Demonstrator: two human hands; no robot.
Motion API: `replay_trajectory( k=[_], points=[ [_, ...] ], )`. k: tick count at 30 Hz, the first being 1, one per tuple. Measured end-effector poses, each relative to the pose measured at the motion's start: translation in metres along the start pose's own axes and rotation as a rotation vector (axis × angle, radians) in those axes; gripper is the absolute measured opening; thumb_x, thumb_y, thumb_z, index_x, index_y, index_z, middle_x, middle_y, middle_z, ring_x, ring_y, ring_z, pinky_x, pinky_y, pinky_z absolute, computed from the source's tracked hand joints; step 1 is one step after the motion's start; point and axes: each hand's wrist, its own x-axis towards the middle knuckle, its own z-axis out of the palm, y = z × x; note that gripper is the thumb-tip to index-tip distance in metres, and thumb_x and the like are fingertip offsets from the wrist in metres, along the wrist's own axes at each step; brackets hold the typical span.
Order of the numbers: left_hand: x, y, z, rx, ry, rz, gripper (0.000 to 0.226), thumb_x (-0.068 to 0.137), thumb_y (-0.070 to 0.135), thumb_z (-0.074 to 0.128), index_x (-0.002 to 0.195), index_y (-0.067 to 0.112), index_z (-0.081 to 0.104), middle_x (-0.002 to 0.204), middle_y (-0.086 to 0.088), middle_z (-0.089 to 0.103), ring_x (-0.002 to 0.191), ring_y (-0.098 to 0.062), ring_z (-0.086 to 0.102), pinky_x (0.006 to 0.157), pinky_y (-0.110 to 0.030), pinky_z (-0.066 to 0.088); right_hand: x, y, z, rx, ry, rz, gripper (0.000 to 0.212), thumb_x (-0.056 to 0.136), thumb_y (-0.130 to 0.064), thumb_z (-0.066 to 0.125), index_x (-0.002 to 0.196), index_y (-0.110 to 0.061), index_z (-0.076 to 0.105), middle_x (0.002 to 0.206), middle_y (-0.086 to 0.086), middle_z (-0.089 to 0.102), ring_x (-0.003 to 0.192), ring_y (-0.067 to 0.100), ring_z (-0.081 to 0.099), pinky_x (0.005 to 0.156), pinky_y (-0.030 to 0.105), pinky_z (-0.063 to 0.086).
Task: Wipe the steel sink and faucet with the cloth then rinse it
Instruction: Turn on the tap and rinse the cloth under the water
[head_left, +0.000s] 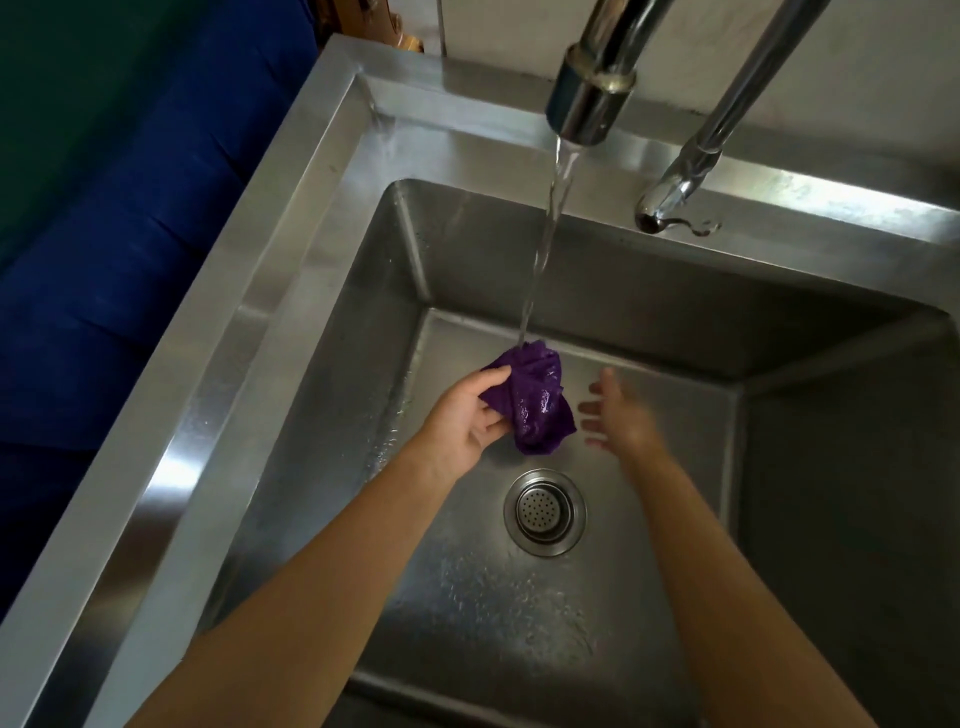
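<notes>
Under the running faucet, your left hand grips the bunched, wet purple cloth above the steel sink floor, where the water stream lands on it. Your right hand hovers just beside the cloth, fingers spread and empty. Below both sits the drain strainer.

Water stream runs from faucet onto purple cloth bunched in left hand over steel sink; right hand empty, fingers spread, just beside cloth; drain below
</notes>
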Motion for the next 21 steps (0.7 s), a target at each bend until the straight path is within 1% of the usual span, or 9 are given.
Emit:
replay_trajectory(
  k=[2, 5, 7, 9, 10, 13, 15, 18, 21],
  points=[
    [0.000, -0.002, 0.002, 0.024, -0.057, 0.006, 0.017, 0.089, 0.015, 0.051, 0.100, 0.012, 0.064, 0.082, -0.003, 0.073, 0.076, -0.017, 0.067, 0.069, -0.031, 0.054, 0.004, 0.018, 0.012, 0.119, -0.210, 0.107, 0.053, 0.097, -0.053, 0.026, 0.125, -0.016, 0.053, 0.113, 0.009, 0.063, 0.100, 0.024, 0.060, 0.070, 0.032, 0.049],
    [0.004, -0.001, 0.004, 0.012, -0.091, -0.002, 0.023, 0.088, 0.025, 0.050, 0.099, 0.012, 0.066, 0.087, -0.005, 0.071, 0.084, -0.022, 0.065, 0.081, -0.037, 0.049, 0.008, 0.020, 0.023, 0.450, -0.389, 0.126, 0.045, 0.097, -0.046, 0.038, 0.122, -0.015, 0.059, 0.114, 0.007, 0.067, 0.102, 0.022, 0.064, 0.072, 0.033, 0.055],
    [0.009, 0.003, 0.001, 0.022, -0.065, -0.005, 0.027, 0.089, 0.033, 0.052, 0.102, 0.014, 0.065, 0.091, -0.005, 0.071, 0.090, -0.023, 0.065, 0.085, -0.039, 0.050, 0.013, 0.018, 0.027, 0.527, -0.327, 0.063, 0.033, 0.093, -0.027, 0.053, 0.120, -0.009, 0.060, 0.109, 0.010, 0.069, 0.099, 0.025, 0.066, 0.074, 0.034, 0.056],
    [0.015, 0.008, -0.007, 0.061, -0.010, 0.015, 0.030, 0.089, 0.035, 0.056, 0.112, 0.016, 0.062, 0.099, -0.003, 0.069, 0.094, -0.021, 0.065, 0.081, -0.037, 0.053, 0.021, 0.014, 0.028, 0.594, -0.215, 0.023, 0.031, 0.089, -0.008, 0.056, 0.119, -0.004, 0.059, 0.101, 0.011, 0.069, 0.093, 0.026, 0.065, 0.077, 0.035, 0.054],
    [0.018, 0.010, -0.011, 0.068, 0.040, 0.023, 0.033, 0.088, 0.033, 0.059, 0.117, 0.015, 0.060, 0.102, -0.003, 0.068, 0.095, -0.020, 0.065, 0.078, -0.036, 0.054, 0.024, 0.012, 0.027, 0.636, -0.202, 0.011, 0.029, 0.088, -0.005, 0.056, 0.118, -0.004, 0.059, 0.100, 0.010, 0.068, 0.091, 0.024, 0.065, 0.077, 0.035, 0.053],
    [0.026, 0.009, -0.025, 0.095, 0.148, 0.015, 0.045, 0.084, 0.031, 0.067, 0.123, 0.015, 0.054, 0.107, -0.006, 0.066, 0.099, -0.024, 0.064, 0.078, -0.039, 0.057, 0.025, 0.000, 0.031, 0.666, -0.267, -0.030, 0.020, 0.090, -0.007, 0.053, 0.108, -0.010, 0.061, 0.099, 0.006, 0.068, 0.088, 0.018, 0.065, 0.072, 0.031, 0.054],
    [0.029, 0.007, -0.029, 0.124, 0.162, 0.022, 0.031, 0.083, 0.028, 0.068, 0.110, 0.016, 0.058, 0.103, -0.005, 0.066, 0.099, -0.024, 0.063, 0.079, -0.040, 0.056, 0.024, -0.007, 0.036, 0.656, -0.317, -0.049, 0.021, 0.090, -0.007, 0.054, 0.110, -0.010, 0.060, 0.098, 0.006, 0.068, 0.087, 0.017, 0.065, 0.071, 0.028, 0.056],
    [0.030, 0.003, -0.030, 0.138, 0.150, 0.048, 0.008, 0.087, 0.016, 0.063, 0.094, 0.016, 0.062, 0.094, -0.004, 0.067, 0.090, -0.019, 0.064, 0.075, -0.034, 0.057, 0.018, -0.016, 0.042, 0.667, -0.401, -0.066, 0.016, 0.090, -0.008, 0.054, 0.104, -0.014, 0.061, 0.095, 0.004, 0.069, 0.086, 0.016, 0.066, 0.072, 0.027, 0.057],
    [0.030, 0.002, -0.032, 0.113, 0.178, 0.028, 0.011, 0.094, 0.009, 0.051, 0.093, 0.013, 0.061, 0.090, -0.005, 0.066, 0.082, -0.017, 0.064, 0.075, -0.031, 0.057, 0.011, -0.025, 0.043, 0.654, -0.437, -0.078, 0.012, 0.092, -0.009, 0.053, 0.098, -0.017, 0.060, 0.089, 0.001, 0.067, 0.082, 0.014, 0.063, 0.060, 0.023, 0.055]
  ],
)
